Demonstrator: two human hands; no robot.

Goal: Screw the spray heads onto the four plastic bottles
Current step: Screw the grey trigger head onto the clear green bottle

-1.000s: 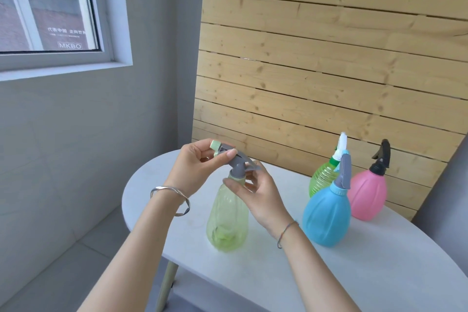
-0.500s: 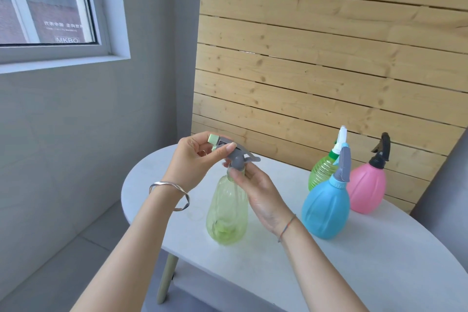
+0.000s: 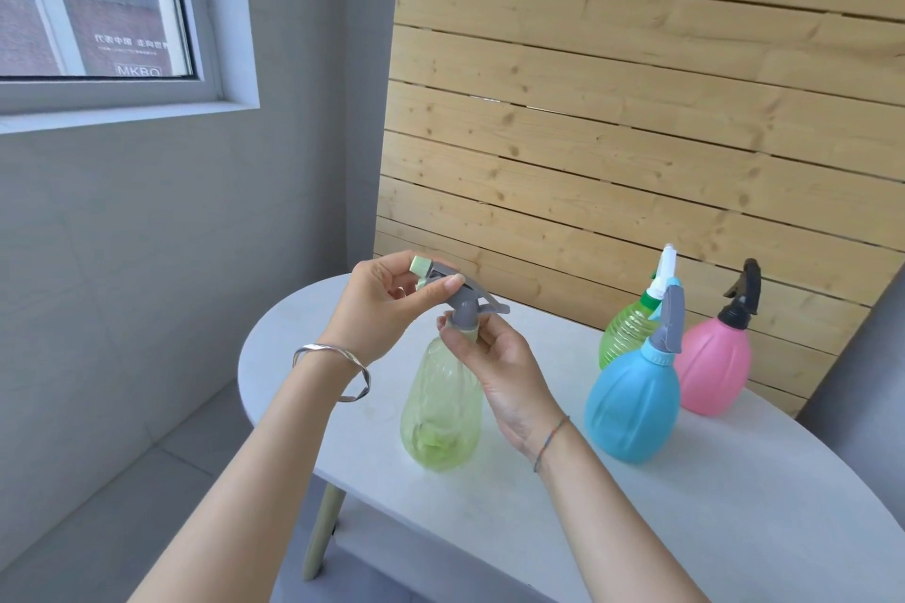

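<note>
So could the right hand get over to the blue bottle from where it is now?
Probably yes. The blue bottle stands just right of the right hand with bare table between, but that hand is pinching the pale green bottle's collar and must let go first.

- Left hand (image 3: 379, 309) pinches grey spray head (image 3: 460, 296) atop pale green translucent plastic bottle (image 3: 440, 406).
- Right hand (image 3: 504, 372) grips its collar.
- Blue (image 3: 634, 406), pink (image 3: 715, 370), green ribbed (image 3: 624, 333) bottles right of right hand.

My pale green bottle (image 3: 440, 411) stands upright, its grey spray head (image 3: 463, 296) on the neck, seemingly not fully tight. Behind it to the right stand the capped blue bottle (image 3: 634, 402), pink bottle (image 3: 715, 365) and ribbed green bottle (image 3: 624, 333).
</note>
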